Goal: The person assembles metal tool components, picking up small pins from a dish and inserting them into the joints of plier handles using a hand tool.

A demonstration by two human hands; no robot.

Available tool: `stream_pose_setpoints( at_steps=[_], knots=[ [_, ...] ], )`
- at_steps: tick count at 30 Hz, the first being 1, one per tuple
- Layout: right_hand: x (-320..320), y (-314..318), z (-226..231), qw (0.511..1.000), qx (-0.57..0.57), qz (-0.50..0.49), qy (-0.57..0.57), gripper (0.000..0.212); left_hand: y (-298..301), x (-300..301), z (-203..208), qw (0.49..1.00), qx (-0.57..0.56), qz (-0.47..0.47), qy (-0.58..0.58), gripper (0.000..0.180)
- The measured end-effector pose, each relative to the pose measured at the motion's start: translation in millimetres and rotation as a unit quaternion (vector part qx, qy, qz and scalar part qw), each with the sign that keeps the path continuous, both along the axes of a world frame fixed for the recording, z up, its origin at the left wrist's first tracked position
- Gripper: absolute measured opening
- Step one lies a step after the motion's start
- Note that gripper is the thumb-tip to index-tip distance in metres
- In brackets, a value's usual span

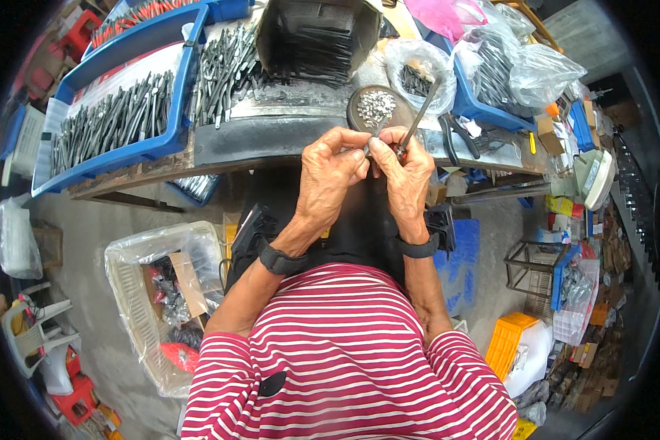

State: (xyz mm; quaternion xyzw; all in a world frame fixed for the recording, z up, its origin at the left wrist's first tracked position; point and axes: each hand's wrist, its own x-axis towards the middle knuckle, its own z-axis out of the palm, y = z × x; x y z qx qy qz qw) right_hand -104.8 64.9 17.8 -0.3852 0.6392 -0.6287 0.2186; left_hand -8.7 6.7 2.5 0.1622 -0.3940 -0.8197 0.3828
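My left hand (328, 176) and my right hand (405, 172) meet over the workbench's near edge, fingertips pinched together. Between them is a tiny part, too small and covered to name. A long, thin dark metal rod (421, 117) slants up and away from my right fingers, which close round its lower end. Just beyond the fingertips, a round dark dish (354, 121) carries a heap of small silvery metal pieces (376, 107). Black-handled pliers (458, 139) lie on the bench to the right of my right hand.
Blue trays (180, 121) of dark metal strips (114, 121) stand at left. An open box (275, 37) of similar strips is at the back, beside a plastic-lined container (447, 66). Another blue bin (466, 103) sits right. A cream basket (117, 271) stands on the floor.
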Motion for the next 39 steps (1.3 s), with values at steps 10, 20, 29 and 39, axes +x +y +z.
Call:
stream_pose_setpoints(
  at_steps=[10,20,29,39],
  knots=[
    [5,-8,-5,0.972,-0.022,-0.060,0.226,0.022,5,-2,-2,0.999,-0.027,0.013,-0.022,0.015],
    [9,-14,-13,0.994,0.020,-0.042,0.101,0.027,-1,4,-2,0.997,-0.042,0.046,-0.051,0.015],
    [14,-19,-20,0.973,-0.034,-0.083,0.214,0.019,2,4,-5,0.991,-0.085,0.082,-0.060,0.014],
    [17,-32,-19,0.994,-0.014,0.001,0.106,0.026,-19,25,8,0.977,-0.125,0.105,-0.137,0.018]
  ],
)
